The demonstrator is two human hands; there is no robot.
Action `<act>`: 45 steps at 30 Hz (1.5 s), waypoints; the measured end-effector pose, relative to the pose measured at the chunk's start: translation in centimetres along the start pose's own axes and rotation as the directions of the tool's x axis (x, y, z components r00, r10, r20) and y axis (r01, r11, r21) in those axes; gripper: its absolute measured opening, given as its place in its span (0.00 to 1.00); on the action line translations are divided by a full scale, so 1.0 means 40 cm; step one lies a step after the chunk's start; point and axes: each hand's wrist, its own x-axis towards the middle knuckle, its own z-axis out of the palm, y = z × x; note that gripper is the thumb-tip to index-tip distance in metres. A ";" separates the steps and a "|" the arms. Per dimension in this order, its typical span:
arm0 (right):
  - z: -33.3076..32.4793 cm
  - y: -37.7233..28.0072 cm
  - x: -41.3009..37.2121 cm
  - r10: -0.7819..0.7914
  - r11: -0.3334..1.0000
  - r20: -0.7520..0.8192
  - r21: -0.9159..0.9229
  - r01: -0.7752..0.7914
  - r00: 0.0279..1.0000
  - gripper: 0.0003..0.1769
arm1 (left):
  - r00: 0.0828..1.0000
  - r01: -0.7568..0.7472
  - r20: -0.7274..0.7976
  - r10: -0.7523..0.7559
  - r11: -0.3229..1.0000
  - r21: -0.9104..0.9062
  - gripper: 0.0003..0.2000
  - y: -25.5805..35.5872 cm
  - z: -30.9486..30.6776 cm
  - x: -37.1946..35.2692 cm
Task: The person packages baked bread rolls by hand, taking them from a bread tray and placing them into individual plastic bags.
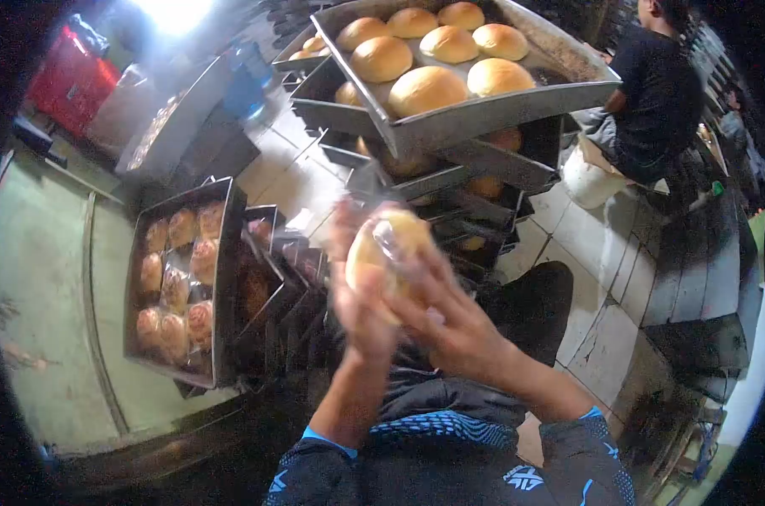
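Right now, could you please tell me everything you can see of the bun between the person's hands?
The bun looks rounded, soft and pale golden yellow. A glossy patch with bright glints, perhaps clear plastic film, shows on its upper part; motion blur hides whether it is wrapped. It is held up between the left hand and the right hand, whose fingers cover part of it. In the picture it appears below the top tray. Its exact tilt cannot be told.

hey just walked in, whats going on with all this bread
Someone's left hand and right hand hold a bun, blurred; a shiny patch on it may be plastic. Bare buns sit in the front tray, and wrapped buns lie in the left tray. Another person is off to the right.
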 end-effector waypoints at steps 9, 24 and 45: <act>0.017 0.021 -0.070 0.050 0.877 0.455 0.405 -0.257 0.889 0.27 | 0.935 0.141 -0.268 -0.230 0.939 -0.315 0.34 -0.030 -0.155 -0.014; 0.054 -0.001 0.067 0.152 0.756 0.397 0.543 -0.365 0.905 0.07 | 0.932 0.223 -0.221 -0.286 0.937 -0.270 0.34 -0.054 -0.156 -0.046; 0.179 0.071 -0.018 0.667 0.578 -0.116 0.704 -0.413 0.736 0.04 | 0.947 -0.214 0.032 0.319 0.555 0.804 0.07 -0.072 -0.314 -0.169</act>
